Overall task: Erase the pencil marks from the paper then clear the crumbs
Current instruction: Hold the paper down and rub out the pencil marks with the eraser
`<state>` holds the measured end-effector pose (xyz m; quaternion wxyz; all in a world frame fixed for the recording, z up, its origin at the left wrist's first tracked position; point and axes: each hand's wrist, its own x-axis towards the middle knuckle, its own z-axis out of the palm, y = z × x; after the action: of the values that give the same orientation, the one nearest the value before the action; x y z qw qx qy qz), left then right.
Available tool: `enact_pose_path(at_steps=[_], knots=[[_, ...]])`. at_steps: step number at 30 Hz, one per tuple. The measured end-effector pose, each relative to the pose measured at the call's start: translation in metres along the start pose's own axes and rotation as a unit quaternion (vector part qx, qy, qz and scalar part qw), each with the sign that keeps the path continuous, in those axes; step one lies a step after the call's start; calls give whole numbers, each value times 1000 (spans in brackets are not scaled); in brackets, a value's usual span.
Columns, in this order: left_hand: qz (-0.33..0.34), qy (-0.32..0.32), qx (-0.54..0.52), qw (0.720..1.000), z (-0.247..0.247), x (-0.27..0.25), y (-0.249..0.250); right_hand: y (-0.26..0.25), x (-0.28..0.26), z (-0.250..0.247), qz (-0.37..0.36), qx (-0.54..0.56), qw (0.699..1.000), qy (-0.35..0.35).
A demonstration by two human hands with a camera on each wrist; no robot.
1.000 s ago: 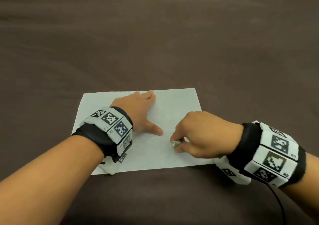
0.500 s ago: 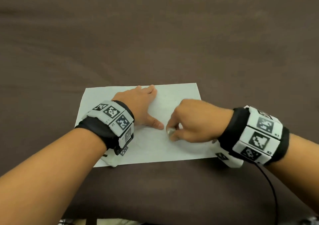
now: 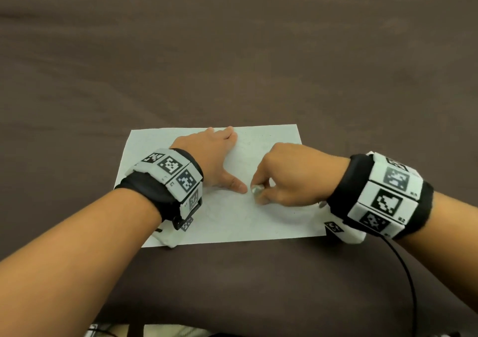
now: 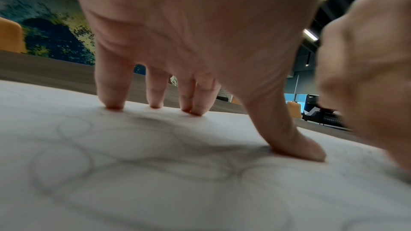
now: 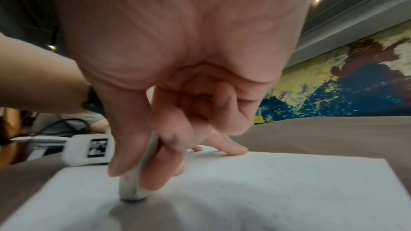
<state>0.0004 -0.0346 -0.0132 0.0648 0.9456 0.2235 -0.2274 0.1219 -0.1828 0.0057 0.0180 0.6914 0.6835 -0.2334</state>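
Observation:
A white sheet of paper (image 3: 274,220) lies on the dark brown table. Faint looping pencil marks (image 4: 155,161) cover it in the left wrist view. My left hand (image 3: 214,161) lies flat on the sheet's upper left part, fingers straight and thumb spread, pressing it down. My right hand (image 3: 261,194) pinches a small grey-white eraser (image 3: 256,190) between thumb and fingers, its end pressed onto the paper (image 5: 266,191) just right of my left thumb. The eraser (image 5: 133,185) stands nearly upright in the right wrist view. Tiny dark crumbs speckle the sheet near it.
The brown table (image 3: 232,65) stretches far beyond the paper on all sides. A black cable (image 3: 403,267) trails from my right wristband toward the near edge. Pale items show at the bottom edge of the head view.
My right hand has slid the eraser leftward and up the sheet, closer to my left thumb. The left hand stays pressed on the paper.

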Motion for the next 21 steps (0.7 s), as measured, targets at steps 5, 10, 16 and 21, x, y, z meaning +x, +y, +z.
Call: enact_pose_path(at_steps=[5, 10, 16, 21], knots=[[-2, 1, 2, 1000, 0, 0, 1, -22, -20, 6, -68, -4, 993, -92], [-1, 6, 2, 1000, 2, 1, 0, -11, -2, -7, -20, -51, 998, -30], [1, 5, -1, 1000, 2, 0, -1, -15, -8, 5, -55, -61, 997, -8], [1, 4, 5, 1000, 0, -1, 1, -23, -18, 2, -86, -41, 993, -68]])
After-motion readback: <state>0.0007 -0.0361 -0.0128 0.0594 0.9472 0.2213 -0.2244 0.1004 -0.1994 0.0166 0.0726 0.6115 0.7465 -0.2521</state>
